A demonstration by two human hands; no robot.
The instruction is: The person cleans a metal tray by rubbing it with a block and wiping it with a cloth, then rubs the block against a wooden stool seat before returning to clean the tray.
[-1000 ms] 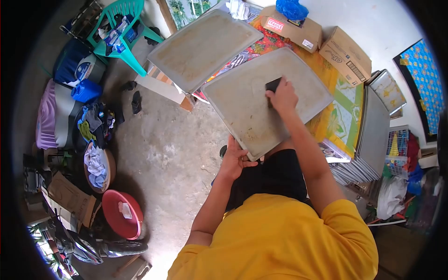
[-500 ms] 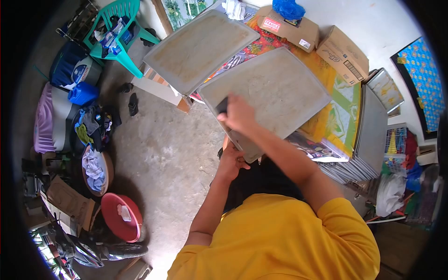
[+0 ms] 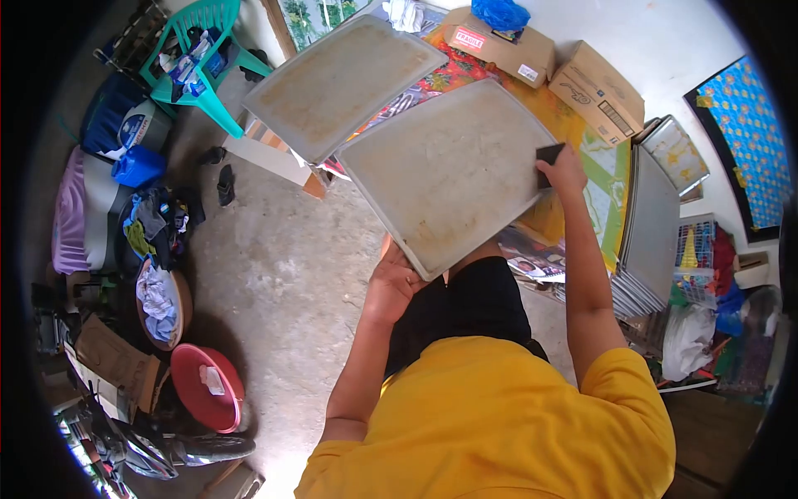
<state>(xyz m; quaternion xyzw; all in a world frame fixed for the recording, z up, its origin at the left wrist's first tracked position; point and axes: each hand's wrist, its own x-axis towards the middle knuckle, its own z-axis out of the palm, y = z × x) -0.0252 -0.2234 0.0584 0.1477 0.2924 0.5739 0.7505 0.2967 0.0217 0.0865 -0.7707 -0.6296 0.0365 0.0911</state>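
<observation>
Apparent step: wiping the tray (image 3: 449,170), held before the shorts (image 3: 465,303). Right hand (image 3: 567,172): wrapped around dark pad (image 3: 546,155) at right edge. Left hand (image 3: 392,287): partly curled, gripping near corner. Next stroke requires steady support.

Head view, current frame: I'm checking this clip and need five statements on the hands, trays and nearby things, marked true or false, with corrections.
1. The right hand holds a dark block at the edge of the near tray. True.
2. The left hand lies flat on the middle of the near tray. False: it is at the tray's corner closest to the person.
3. A second tray lies beyond the near tray. True.
4. The red basin sits on the green chair. False: it stands on the floor.
5. Something pale lies inside the red basin. True.
</observation>
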